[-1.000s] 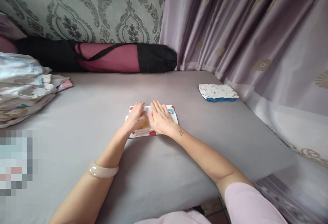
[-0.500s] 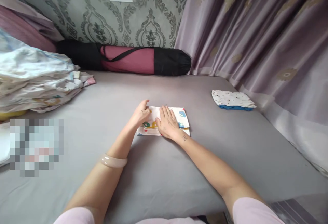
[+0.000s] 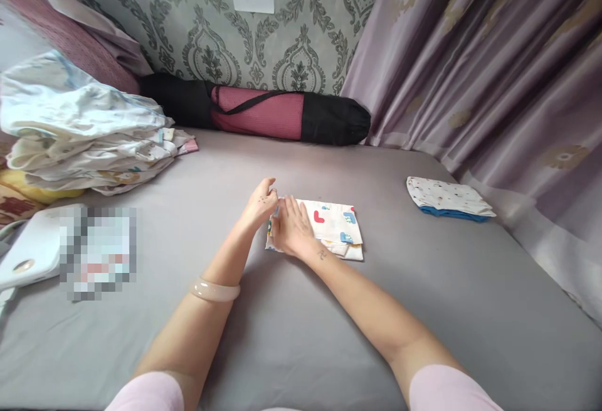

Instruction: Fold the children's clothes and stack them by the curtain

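A folded white cloth [image 3: 332, 219] with red, blue and green prints lies flat on the grey sheet. At its left edge my left hand [image 3: 261, 205] has its fingers curled in on the cloth, thumb raised; the fingertips are partly hidden. Flat across the left part of the cloth rests my right hand [image 3: 292, 226], fingers stretched out, right beside the left one. Under the top layer, a lower layer shows along the near edge.
Off to the right sits another folded stack [image 3: 449, 201], speckled white over blue. A pile of loose cloths [image 3: 94, 128] is at the left, above a white device [image 3: 40, 245] and a blurred-out item [image 3: 103, 251]. A black and pink bag [image 3: 258, 113] lies along the wall.
My right hand has slid left over the cloth, toward my left hand, uncovering a red print. My view has swung a little left, so the surroundings appear farther right.
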{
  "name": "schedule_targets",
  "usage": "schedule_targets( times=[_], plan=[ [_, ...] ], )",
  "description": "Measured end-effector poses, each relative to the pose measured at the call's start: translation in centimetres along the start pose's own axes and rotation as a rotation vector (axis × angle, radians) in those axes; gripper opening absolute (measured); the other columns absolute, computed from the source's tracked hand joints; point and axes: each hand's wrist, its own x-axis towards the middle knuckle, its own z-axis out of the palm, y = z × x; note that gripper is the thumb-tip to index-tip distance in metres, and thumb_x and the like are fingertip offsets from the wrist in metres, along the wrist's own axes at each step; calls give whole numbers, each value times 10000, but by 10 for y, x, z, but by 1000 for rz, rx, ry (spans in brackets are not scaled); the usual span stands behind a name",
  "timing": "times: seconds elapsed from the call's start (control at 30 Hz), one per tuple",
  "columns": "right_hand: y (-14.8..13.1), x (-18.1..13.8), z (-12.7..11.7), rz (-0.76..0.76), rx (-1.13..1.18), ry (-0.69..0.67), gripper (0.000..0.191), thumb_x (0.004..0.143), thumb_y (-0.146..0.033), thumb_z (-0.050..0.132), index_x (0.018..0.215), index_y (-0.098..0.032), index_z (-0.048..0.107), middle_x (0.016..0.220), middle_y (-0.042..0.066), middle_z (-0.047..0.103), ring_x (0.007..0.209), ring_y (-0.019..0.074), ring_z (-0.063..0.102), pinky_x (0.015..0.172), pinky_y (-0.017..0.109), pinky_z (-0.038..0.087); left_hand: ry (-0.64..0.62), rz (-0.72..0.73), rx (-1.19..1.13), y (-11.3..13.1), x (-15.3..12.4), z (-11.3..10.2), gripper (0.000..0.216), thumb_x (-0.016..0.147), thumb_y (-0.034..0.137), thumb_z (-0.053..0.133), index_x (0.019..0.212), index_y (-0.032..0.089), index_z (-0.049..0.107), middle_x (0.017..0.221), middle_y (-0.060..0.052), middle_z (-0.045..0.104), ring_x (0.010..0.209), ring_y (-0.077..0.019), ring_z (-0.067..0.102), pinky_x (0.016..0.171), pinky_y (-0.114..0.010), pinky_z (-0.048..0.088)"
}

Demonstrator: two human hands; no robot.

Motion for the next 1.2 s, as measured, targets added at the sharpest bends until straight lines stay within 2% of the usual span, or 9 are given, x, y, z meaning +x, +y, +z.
schedule_targets(
  times=[0.2, 0.43, 0.5, 0.6, 0.7, 0.8, 0.93, 1.1, 1.2],
  plan=[
    [-2, -1, 12, -4, -5, -7, 623, 979, -360, 293, 1491, -5, 300, 1572, 192, 288, 1476, 295, 178, 1203, 466, 86, -13, -12, -22, 2, -5, 0, 504, 853, 222, 447, 1348, 154, 516, 1435, -139, 516, 1280, -256, 521, 1078, -388, 394],
    [8, -1, 2, -64, 93, -56, 577, 994, -325, 286, 1500, -49, 281, 1565, 186, 304, 1466, 271, 214, 1200, 459, 130, -75, 33, 57, -3, -3, 13, 504, 870, 233, 413, 1351, 116, 506, 1411, -163, 534, 1287, -245, 517, 1072, -364, 392],
    [14, -8, -6, -83, 120, -59, 560, 998, -321, 297, 1486, -48, 312, 1551, 192, 328, 1457, 256, 242, 1196, 429, 167, -105, 45, 130, -5, -2, 16, 514, 867, 242, 416, 1359, 119, 499, 1401, -167, 541, 1252, -247, 544, 1047, -363, 411],
    [26, -23, -17, -72, 80, -60, 555, 1000, -316, 311, 1466, -16, 347, 1558, 217, 300, 1466, 277, 217, 1203, 439, 142, -164, 75, 307, -7, -4, 15, 521, 856, 289, 439, 1340, 112, 516, 1318, -171, 594, 1179, -258, 581, 995, -359, 439],
    [44, -41, -30, -48, 22, -53, 513, 1005, -309, 305, 1450, -73, 402, 1564, 191, 305, 1468, 284, 212, 1199, 476, 132, -215, 116, 496, -6, -6, 11, 572, 823, 375, 493, 1317, 88, 527, 1214, -179, 622, 1134, -279, 585, 941, -344, 453],
    [69, -57, -44, -3, 8, -42, 463, 994, -293, 348, 1419, -144, 456, 1558, 156, 332, 1455, 254, 250, 1184, 450, 198, -218, 91, 629, -5, -6, 6, 595, 765, 450, 560, 1250, 105, 560, 1131, -171, 631, 1071, -286, 600, 866, -315, 465],
    [102, -77, -63, 112, 46, 15, 428, 959, -232, 407, 1364, -139, 510, 1495, 140, 425, 1395, 214, 356, 1141, 351, 292, -240, -18, 627, -4, -5, -2, 536, 719, 478, 593, 1134, 138, 582, 1052, -144, 672, 1003, -287, 629, 764, -297, 469],
    [127, -97, -77, 302, 134, 120, 382, 941, -222, 430, 1293, -165, 567, 1311, 116, 593, 1202, 199, 546, 1021, 296, 398, -266, -81, 580, -6, -4, -10, 524, 679, 517, 611, 1054, 153, 568, 1038, -151, 701, 949, -306, 664, 732, -324, 485],
    [138, -105, -79, 419, 208, 164, 332, 914, -219, 472, 1197, -150, 631, 1147, 110, 682, 1066, 197, 620, 927, 279, 447, -278, -148, 560, -11, -1, -13, 574, 642, 565, 627, 1028, 146, 560, 995, -160, 703, 833, -301, 693, 693, -341, 505]
  ],
)
